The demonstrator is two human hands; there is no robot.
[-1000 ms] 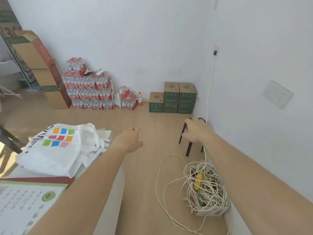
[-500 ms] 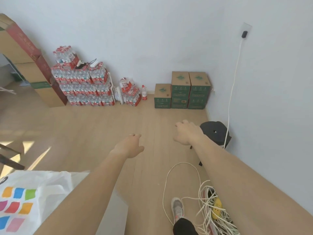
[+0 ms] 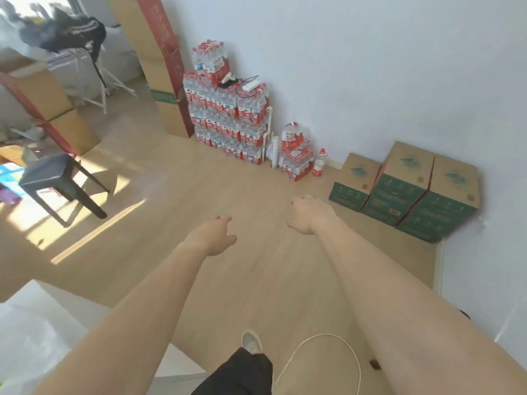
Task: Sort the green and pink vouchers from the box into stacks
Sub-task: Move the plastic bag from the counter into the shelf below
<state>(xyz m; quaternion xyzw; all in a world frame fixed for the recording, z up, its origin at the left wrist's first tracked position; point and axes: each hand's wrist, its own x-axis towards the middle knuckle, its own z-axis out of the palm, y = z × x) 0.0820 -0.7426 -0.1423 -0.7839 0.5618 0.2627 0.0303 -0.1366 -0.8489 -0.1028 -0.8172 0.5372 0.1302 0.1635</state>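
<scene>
No vouchers show in this view, and which of the cartons is the task's box I cannot tell. My left hand (image 3: 212,236) reaches forward over the wooden floor, fingers loosely curled and apart, holding nothing. My right hand (image 3: 309,213) is stretched out a little farther and to the right, palm down with fingers apart, also empty. Both bare forearms run from the lower edge of the frame. My leg in dark trousers and a light shoe (image 3: 251,342) steps forward between the arms.
Green-and-brown cartons (image 3: 407,189) are stacked against the right wall corner. Shrink-wrapped water-bottle packs (image 3: 228,109) stand at the far wall. Tall cardboard boxes (image 3: 162,67) rise behind them. A dark stool (image 3: 54,178) stands at left. A white table corner (image 3: 34,332) lies at lower left, and a white cable (image 3: 328,337) loops on the floor.
The view has swung left and forward: the white bag, cable pile and round black stool left the frame. My right hand came off the black stool. Both hands stay empty.
</scene>
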